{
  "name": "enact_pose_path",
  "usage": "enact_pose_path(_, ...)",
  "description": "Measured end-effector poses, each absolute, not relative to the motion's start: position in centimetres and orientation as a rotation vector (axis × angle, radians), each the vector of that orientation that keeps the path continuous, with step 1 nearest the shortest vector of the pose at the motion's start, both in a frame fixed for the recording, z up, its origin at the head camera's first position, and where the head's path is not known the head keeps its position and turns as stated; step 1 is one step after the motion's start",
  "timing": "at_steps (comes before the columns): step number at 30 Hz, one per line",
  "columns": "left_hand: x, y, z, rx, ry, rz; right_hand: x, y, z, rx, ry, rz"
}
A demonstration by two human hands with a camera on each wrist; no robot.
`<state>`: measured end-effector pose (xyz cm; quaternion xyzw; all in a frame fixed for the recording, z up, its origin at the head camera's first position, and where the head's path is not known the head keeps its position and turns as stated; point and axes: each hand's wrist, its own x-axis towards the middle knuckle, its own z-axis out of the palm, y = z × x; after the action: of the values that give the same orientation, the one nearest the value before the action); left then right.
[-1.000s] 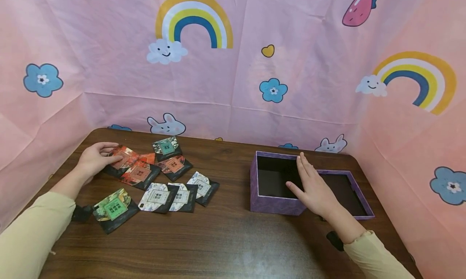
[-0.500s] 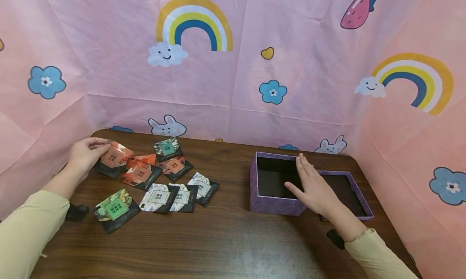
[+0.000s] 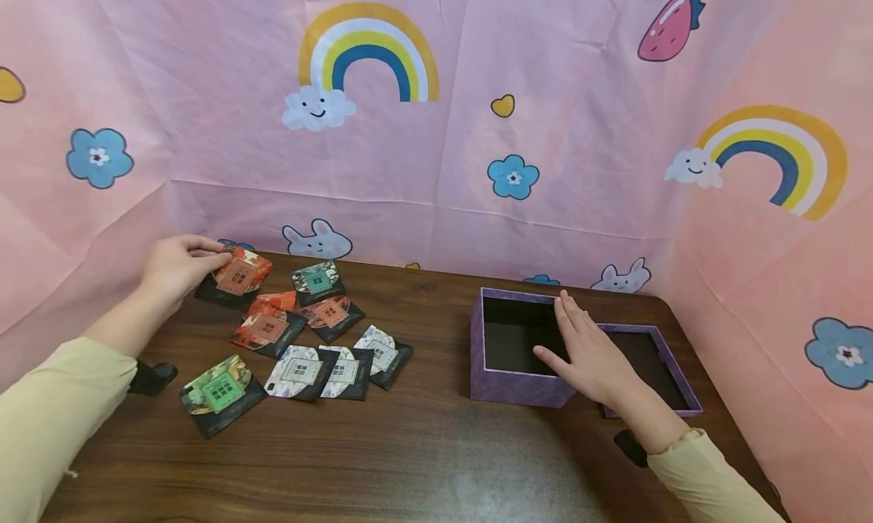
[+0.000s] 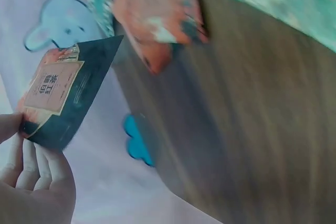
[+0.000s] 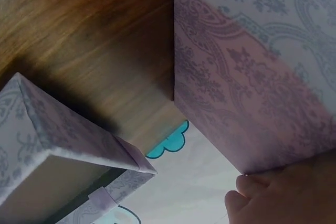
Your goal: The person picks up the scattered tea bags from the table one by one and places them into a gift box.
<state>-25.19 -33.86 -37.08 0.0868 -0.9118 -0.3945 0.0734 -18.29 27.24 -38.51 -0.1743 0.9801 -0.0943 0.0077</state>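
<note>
My left hand (image 3: 176, 271) pinches a corner of a red-and-black sachet (image 3: 236, 277), raised above the table in the left wrist view (image 4: 58, 87). Below it lie another red sachet (image 3: 268, 327) and a bright orange-red piece (image 3: 278, 301). Nearby are a dark green sachet (image 3: 319, 280), a salmon-red one (image 3: 331, 314) and a bright green one (image 3: 221, 393). Several white-and-black sachets (image 3: 298, 371) overlap in front. My right hand (image 3: 593, 356) rests with straight fingers on the right rim of an open purple patterned box (image 3: 521, 386), its thumb over the dark interior.
A shallow purple lid (image 3: 682, 364) lies hollow side up, just right of the box. Brown wooden table (image 3: 409, 462) shows in front and between sachets and box. A pink printed cloth (image 3: 436, 159) hangs around the back and sides.
My left hand first drew the red sachet left off the others, then raised it and moved it back rightward and away. My right hand has stayed on the box.
</note>
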Motion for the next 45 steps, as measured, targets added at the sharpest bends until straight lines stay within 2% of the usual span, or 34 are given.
enact_pose_path(10,-25.9,-27.3,-34.8,0.157,-2.743,-1.282,-18.4,27.4,-39.3,-0.548,3.073,-0.339)
enact_pose_path(21,-26.3,-19.2,-33.2,-0.015,-2.605,-1.708,-18.6,27.2,-39.5,-0.552,3.084,-0.332)
enact_pose_path(45,-26.8,-4.7,-32.6,-0.247,-2.405,-2.076,-18.5,27.4,-39.6,-0.538,3.095,-0.364)
